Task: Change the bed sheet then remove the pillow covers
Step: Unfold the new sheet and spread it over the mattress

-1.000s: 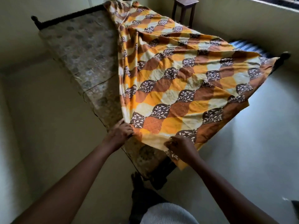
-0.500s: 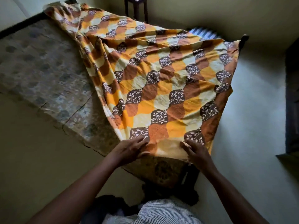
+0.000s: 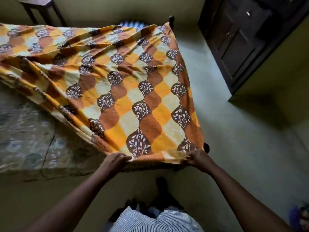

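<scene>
The head view, the only one, looks down at the foot of a bed. The sheet [image 3: 133, 97], patterned in orange, brown and cream, lies on the right part of the mattress [image 3: 25, 139]. Its long axis runs away from the person, up and to the left. Its left edge is bunched in a diagonal ridge, and the mattress left of that ridge is bare. Both hands are clamped on the near hem, well apart, with the cloth fairly taut between them. The left hand [image 3: 115, 162] pinches the hem about midway across the foot end. The right hand [image 3: 198, 159] grips it at the right corner, just beside a dark bedpost knob [image 3: 206, 147]. The sheet therefore lies straight ahead of the hands, while the uncovered part lies off to the left, nearer the left hand. The next move probably carries the hem that way, so the left hand would lead. A dark door [image 3: 234, 39] stands to the right, and a stool [image 3: 41, 7] beyond the bed.
</scene>
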A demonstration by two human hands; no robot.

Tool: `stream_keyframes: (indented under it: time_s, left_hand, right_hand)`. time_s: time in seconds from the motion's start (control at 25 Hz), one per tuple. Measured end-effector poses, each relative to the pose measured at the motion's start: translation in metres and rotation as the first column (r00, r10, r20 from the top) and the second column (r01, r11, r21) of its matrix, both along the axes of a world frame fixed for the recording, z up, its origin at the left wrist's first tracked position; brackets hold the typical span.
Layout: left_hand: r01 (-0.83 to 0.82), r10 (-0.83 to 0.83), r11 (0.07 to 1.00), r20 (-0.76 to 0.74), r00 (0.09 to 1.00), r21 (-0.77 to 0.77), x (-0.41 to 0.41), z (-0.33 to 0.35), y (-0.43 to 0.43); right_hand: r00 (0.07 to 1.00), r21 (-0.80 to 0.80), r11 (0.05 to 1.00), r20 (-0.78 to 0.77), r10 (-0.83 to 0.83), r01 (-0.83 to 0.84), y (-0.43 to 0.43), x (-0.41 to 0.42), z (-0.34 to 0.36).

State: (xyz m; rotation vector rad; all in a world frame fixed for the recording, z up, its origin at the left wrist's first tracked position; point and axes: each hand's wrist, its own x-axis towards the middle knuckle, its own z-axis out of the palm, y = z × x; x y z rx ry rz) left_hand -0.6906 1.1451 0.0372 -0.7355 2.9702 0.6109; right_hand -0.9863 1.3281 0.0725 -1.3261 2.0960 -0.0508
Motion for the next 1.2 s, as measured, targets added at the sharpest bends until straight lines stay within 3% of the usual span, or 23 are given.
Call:
stream_keyframes:
  time_s: [0.2,0.32,0.4,0.48,0.6,0.64,0.76,0.84,1.04,1.2]
  left_hand:
    - [-0.094,0.093,0.991,0.009,0.996,0.095,0.039,-0.02,0.059]
    - [-0.159,0.158,0.986,0.018,0.987,0.053,0.047,-0.022,0.096]
    - [-0.293,0.297,0.942,-0.001,0.955,0.165,0.046,-0.011,0.116]
    - [-0.294,0.29,0.95,0.051,0.956,0.109,0.039,-0.015,0.14]
    - [-0.266,0.239,0.926,0.13,0.962,0.269,0.032,-0.027,0.156]
    - [-0.261,0.237,0.951,0.148,0.96,0.166,0.03,-0.034,0.154]
    - [-0.079,0.016,0.977,0.3,0.954,0.198,0.028,-0.039,0.149]
    - [-0.053,-0.031,0.969,0.335,0.942,0.24,0.023,-0.032,0.141]
    - [-0.175,0.119,0.957,0.237,0.964,0.232,0.052,-0.02,0.093]
    - [-0.23,0.19,0.96,0.232,0.954,0.161,0.141,-0.009,0.02]
  right_hand:
    - [0.997,0.085,0.994,0.038,-0.069,0.065,0.034,0.044,-0.004]
    - [0.998,0.167,0.983,-0.011,-0.07,0.07,0.059,0.054,-0.011]
    - [0.996,0.164,0.983,-0.043,-0.074,0.08,0.077,0.052,-0.018]
    - [0.993,0.177,0.98,-0.094,-0.077,0.092,0.09,0.047,-0.022]
    - [0.984,0.195,0.978,-0.174,-0.043,0.077,0.105,0.046,-0.032]
    - [0.984,0.197,0.978,-0.175,-0.032,0.067,0.109,0.05,-0.038]
    - [0.992,0.225,0.968,-0.08,-0.098,0.114,0.118,0.074,-0.056]
    - [0.986,0.178,0.97,-0.012,-0.169,0.169,0.111,0.093,-0.059]
    - [0.974,0.032,0.983,0.131,-0.185,0.182,0.042,0.163,-0.058]
    - [0.969,-0.111,0.983,0.218,-0.117,0.144,-0.053,0.247,-0.049]
